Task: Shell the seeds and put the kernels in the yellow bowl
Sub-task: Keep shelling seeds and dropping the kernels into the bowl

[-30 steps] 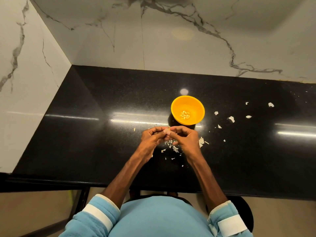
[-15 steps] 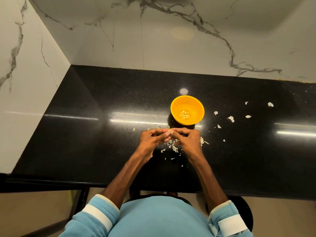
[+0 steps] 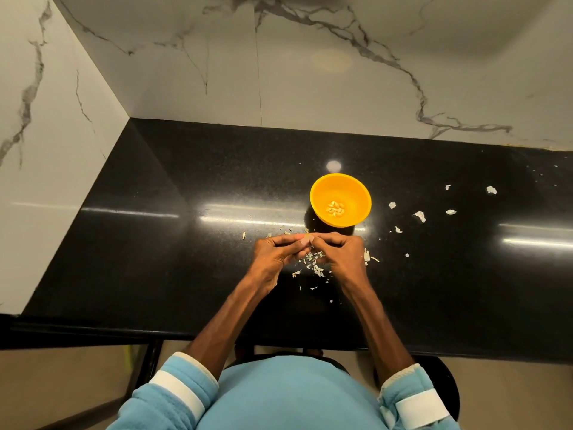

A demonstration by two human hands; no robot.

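Leftmost, a white marble wall (image 3: 46,150) with grey veins meets a polished black desk (image 3: 155,243), finely speckled and glossy enough to carry long streaks of reflected light. Thin pale husk shards (image 3: 313,264) lie scattered on the desk near the middle, just below the fingers. Just beyond them stands the yellow bowl (image 3: 356,193), round, smooth and plastic-looking, with a small cluster of pale oval kernels (image 3: 335,208) at its bottom. Right of the bowl, larger white ragged flakes (image 3: 419,216) are strewn well apart across the desk.

Both forearms are bare and reach up from fluffy light-blue sleeves, the left sleeve (image 3: 173,395) and the right sleeve (image 3: 415,398), each banded in white. The left hand (image 3: 276,256) has its fingers curled inward, thumb forward. The right hand (image 3: 341,256) mirrors it, knuckles up. The hands are together, fingertips touching just near of the bowl, pinching a seed (image 3: 308,236) between them; it is too small to tell its shape.
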